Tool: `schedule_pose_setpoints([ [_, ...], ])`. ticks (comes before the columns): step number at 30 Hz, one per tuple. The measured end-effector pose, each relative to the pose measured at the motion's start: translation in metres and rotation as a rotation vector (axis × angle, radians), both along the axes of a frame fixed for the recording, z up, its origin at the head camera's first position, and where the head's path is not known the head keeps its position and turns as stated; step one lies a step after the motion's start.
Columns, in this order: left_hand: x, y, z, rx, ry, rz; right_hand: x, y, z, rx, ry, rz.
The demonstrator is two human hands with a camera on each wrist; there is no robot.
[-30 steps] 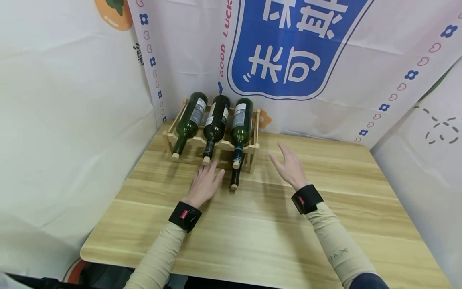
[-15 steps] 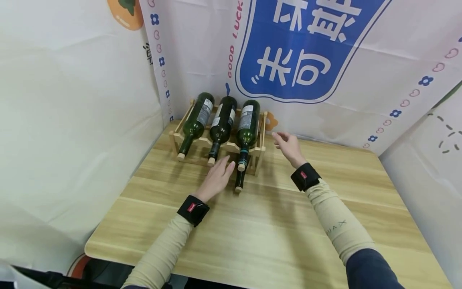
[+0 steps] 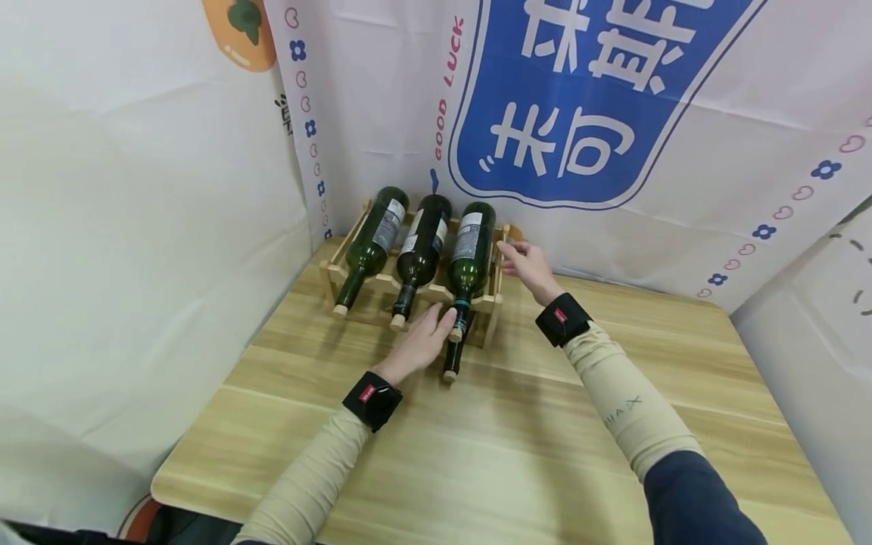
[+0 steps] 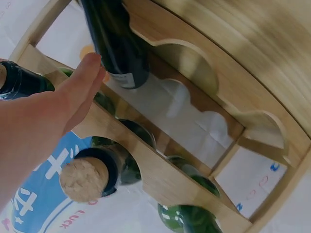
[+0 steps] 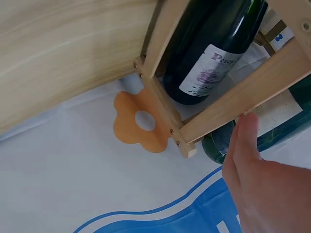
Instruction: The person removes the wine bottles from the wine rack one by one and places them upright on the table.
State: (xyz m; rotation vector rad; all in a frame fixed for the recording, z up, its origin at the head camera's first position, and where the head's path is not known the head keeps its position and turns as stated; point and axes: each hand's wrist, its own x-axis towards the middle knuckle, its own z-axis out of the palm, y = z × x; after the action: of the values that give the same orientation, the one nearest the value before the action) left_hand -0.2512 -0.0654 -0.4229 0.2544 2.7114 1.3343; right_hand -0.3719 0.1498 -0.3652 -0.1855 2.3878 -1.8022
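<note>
A wooden wine rack point(image 3: 492, 309) holds three green bottles side by side on top: a left bottle point(image 3: 372, 244), a middle bottle point(image 3: 424, 246) and a right bottle point(image 3: 470, 253). Under the right one, a lower bottle point(image 3: 453, 359) lies with its corked neck sticking out. My left hand point(image 3: 421, 344) is at the rack's front, straight fingers beside the right bottle's neck; contact there is unclear. At the rack's right side, my right hand point(image 3: 530, 270) has its loosely bent fingers by the upper side rail point(image 5: 243, 104), near the right bottle's base. Neither hand grips a bottle.
The rack stands on a wood-grain table point(image 3: 477, 454) against a printed white back cloth point(image 3: 381, 91). A white side cloth point(image 3: 150, 227) hangs at the left, close to the rack. In the left wrist view, a cork point(image 4: 85, 178) faces outward beneath my hand.
My left hand has moved right along the rack's front, from below the middle bottle to the right bottle's neck. My right hand has come in leftward to the rack's side. The bottles stay in place.
</note>
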Motion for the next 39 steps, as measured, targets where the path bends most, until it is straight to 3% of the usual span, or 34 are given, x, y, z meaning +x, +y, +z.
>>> schedule_pose_setpoints([
  [7, -0.009, 0.005, 0.004, 0.048, -0.008, -0.019, -0.011, -0.009, 0.006, -0.001, -0.053, 0.034],
  [15, -0.02, 0.012, 0.007, 0.134, -0.064, 0.009, -0.025, -0.02, 0.009, 0.007, -0.134, 0.071],
  [22, -0.026, 0.016, 0.004, 0.52, -0.225, 0.001, -0.033, -0.03, 0.007, 0.032, -0.185, 0.073],
  [25, -0.028, 0.015, 0.003, 0.609, -0.257, 0.008, -0.034, -0.035, 0.007, 0.071, -0.193, 0.106],
  [30, -0.026, 0.014, 0.002, 0.646, -0.26, 0.002, -0.034, -0.041, 0.002, 0.104, -0.203, 0.151],
  [39, -0.022, 0.02, 0.003, 0.694, -0.219, 0.007, -0.032, -0.044, -0.002, 0.104, -0.151, 0.107],
])
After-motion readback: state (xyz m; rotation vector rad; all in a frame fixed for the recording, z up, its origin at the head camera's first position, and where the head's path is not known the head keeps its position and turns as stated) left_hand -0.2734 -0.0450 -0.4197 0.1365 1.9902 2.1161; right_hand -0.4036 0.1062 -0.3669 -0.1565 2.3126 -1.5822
